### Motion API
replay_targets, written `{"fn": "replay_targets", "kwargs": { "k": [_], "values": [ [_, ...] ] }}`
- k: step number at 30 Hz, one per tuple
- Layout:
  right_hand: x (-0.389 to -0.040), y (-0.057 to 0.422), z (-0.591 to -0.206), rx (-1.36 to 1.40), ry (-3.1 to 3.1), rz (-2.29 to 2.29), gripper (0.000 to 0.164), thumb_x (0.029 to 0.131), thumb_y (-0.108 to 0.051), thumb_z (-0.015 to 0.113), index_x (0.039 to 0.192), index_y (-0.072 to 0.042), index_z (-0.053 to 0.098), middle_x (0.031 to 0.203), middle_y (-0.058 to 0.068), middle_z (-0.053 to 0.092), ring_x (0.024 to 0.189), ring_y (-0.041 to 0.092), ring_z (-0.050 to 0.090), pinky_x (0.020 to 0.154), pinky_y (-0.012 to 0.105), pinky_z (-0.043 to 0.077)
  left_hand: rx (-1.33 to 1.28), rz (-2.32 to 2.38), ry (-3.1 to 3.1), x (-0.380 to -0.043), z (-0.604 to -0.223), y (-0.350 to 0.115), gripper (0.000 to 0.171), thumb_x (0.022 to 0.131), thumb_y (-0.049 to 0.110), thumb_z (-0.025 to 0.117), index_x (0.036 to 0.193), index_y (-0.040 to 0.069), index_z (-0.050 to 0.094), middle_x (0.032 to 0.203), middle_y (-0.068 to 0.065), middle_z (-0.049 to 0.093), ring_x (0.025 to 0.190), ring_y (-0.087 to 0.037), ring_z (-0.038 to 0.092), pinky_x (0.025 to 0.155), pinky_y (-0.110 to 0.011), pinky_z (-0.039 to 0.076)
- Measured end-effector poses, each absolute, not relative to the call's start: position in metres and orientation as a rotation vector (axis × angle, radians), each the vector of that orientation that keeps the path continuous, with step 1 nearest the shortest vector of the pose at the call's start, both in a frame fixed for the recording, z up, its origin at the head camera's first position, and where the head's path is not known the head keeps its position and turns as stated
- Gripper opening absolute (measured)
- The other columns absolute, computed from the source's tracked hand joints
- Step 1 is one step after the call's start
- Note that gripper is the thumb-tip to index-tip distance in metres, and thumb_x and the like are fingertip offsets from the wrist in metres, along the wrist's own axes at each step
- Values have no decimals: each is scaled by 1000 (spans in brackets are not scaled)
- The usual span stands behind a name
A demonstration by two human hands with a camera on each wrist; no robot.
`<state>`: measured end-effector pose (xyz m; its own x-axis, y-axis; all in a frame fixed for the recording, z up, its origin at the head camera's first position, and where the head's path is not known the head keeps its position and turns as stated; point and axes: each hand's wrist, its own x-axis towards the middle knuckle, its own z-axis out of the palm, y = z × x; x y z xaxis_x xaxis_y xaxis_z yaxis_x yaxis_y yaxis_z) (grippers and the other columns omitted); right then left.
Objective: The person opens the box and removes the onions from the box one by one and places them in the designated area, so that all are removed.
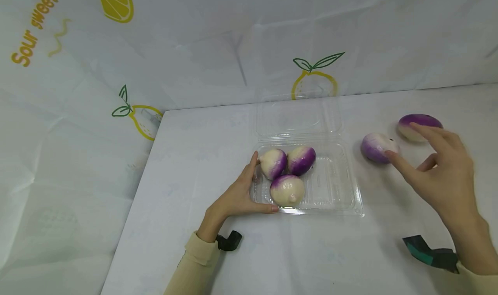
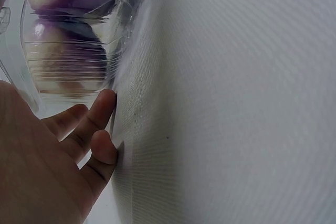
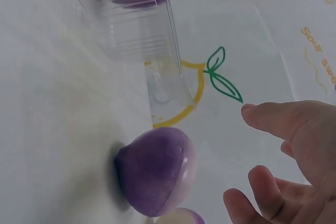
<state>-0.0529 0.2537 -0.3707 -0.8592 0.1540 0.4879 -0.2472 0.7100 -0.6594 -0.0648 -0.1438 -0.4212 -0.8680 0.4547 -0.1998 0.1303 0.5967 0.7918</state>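
Observation:
A clear plastic clamshell box lies on the table, its lid folded back. Three purple-and-white turnips, one of them the front turnip, sit in its left part. My left hand rests against the box's front left corner, thumb along the front edge and fingers by the left side; the left wrist view shows its fingers extended, not wrapped round the box. To the right, my right hand hovers with thumb and fingers spread beside a loose turnip. Nothing is between them. Another turnip lies behind, partly hidden by the fingers.
A white cloth covers the table. Behind and to the left stands a white backdrop with a printed lemon and lettering. Dark wrist mounts, such as the right mount, project from both sleeves.

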Motion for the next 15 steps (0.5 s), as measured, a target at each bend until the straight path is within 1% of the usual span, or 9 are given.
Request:
{"fn": "replay_targets", "kwargs": {
  "k": [1, 7, 8, 9, 11, 13, 15],
  "values": [
    [-52, 251, -370, 86, -2394, 1039, 70, 68, 4, 89, 133, -10, 68, 126, -43, 41, 51, -22, 38, 64, -1, 32, 471, 1168, 2445, -65, -421, -144, 148, 67, 46, 94, 163, 27, -16, 168, 7, 22, 151, -23, 34, 124, -52, 31],
    [-51, 232, -368, 148, -2406, 1093, 70, 67, 5, 89, 133, -5, 67, 127, -39, 45, 47, -16, 40, 68, 2, 34, 484, 1164, 2453, -65, -422, -144, 148, 67, 46, 94, 164, 27, -16, 168, 5, 23, 149, -24, 36, 123, -53, 32],
    [-51, 229, -368, 161, -2407, 1098, 71, 66, 6, 89, 133, -5, 67, 127, -37, 46, 46, -15, 40, 62, 2, 34, 486, 1162, 2455, -65, -422, -144, 148, 67, 46, 94, 164, 27, -16, 167, 5, 23, 149, -24, 36, 123, -53, 33],
    [-51, 226, -368, 172, -2407, 1109, 71, 66, 6, 90, 133, -4, 67, 127, -36, 46, 46, -14, 40, 61, 2, 35, 487, 1160, 2457, -65, -422, -144, 148, 67, 46, 94, 164, 27, -16, 167, 4, 23, 149, -25, 37, 123, -53, 33],
    [-51, 220, -368, 194, -2414, 1125, 73, 65, 6, 90, 133, -5, 67, 128, -30, 49, 47, -12, 39, 57, 3, 35, 488, 1158, 2459, -65, -423, -144, 148, 67, 46, 94, 164, 27, -16, 167, 5, 23, 149, -25, 37, 123, -53, 33],
    [-52, 214, -369, 213, -2424, 1136, 73, 64, 5, 91, 133, -5, 67, 128, -17, 55, 49, -11, 38, 52, 4, 35, 489, 1159, 2460, -65, -423, -144, 148, 67, 47, 94, 164, 27, -16, 167, 4, 23, 149, -25, 37, 123, -53, 33],
    [-52, 208, -370, 226, -2437, 1145, 74, 65, 4, 91, 133, -6, 67, 129, -4, 60, 50, -9, 38, 53, 5, 35, 490, 1160, 2459, -65, -423, -144, 148, 67, 47, 94, 164, 27, -16, 167, 4, 24, 149, -25, 36, 123, -53, 33]
  ]
}}
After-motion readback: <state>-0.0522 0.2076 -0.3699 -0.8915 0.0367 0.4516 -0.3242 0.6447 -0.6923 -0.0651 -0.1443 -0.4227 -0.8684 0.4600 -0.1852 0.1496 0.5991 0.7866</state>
